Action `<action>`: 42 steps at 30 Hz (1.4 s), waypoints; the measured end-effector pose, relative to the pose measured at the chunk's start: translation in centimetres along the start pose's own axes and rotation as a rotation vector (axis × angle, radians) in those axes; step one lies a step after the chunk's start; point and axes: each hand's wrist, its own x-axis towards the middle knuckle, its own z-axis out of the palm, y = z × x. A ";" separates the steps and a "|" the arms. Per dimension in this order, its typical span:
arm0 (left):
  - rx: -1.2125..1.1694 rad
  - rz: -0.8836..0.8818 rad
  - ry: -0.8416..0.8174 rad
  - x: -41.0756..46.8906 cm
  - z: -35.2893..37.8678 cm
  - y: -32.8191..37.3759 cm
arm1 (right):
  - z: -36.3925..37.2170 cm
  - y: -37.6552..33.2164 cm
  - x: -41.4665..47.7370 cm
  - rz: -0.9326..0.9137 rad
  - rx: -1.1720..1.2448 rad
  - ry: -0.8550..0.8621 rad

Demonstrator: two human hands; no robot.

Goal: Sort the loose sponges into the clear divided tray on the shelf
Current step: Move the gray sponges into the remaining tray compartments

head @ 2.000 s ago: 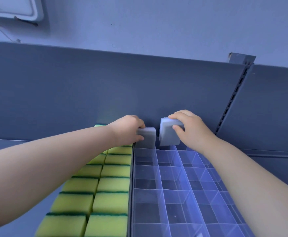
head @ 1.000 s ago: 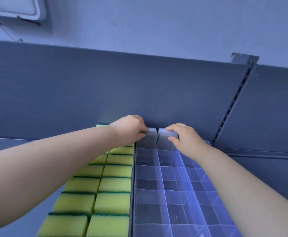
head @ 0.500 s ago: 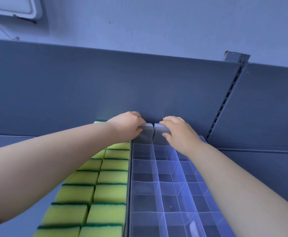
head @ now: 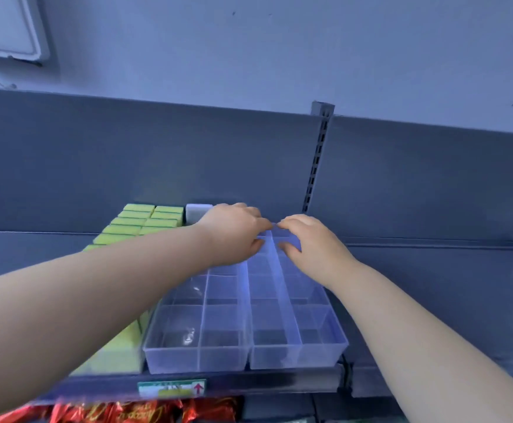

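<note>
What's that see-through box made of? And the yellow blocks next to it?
The divided tray looks like hard clear plastic: it is glossy and see-through. The yellow sponges look like soft foam, dull with no shine.

Dark grey shelving against a pale blue-grey wall [head: 279,50].
The shelf [head: 432,285] has a dark back panel [head: 127,154] split by a slotted upright [head: 316,166]. A white framed panel [head: 5,25] is at upper left, and a price label [head: 171,389] sits above red packets [head: 127,412].
</note>
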 end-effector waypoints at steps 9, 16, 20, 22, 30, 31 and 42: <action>-0.118 0.169 0.086 -0.8 -1.1 22.6 | -8.4 9.3 -23.3 0.323 -0.068 0.095; -0.248 0.327 0.090 -2.0 0.9 38.4 | -11.2 14.5 -38.9 0.636 -0.056 0.111; -0.277 0.351 0.079 -1.7 2.1 42.9 | -11.2 16.6 -44.4 0.756 -0.029 0.134; -0.325 0.352 0.086 -1.2 2.8 44.7 | -11.1 17.7 -46.3 0.817 -0.015 0.160; -0.439 0.386 0.178 5.8 3.8 50.6 | -12.0 25.1 -48.4 0.937 0.000 0.187; -0.454 0.390 0.201 7.3 4.0 51.3 | -12.6 26.5 -48.0 0.936 -0.011 0.191; -0.558 0.306 0.349 26.1 3.8 55.1 | -21.1 42.2 -38.6 0.857 -0.088 0.333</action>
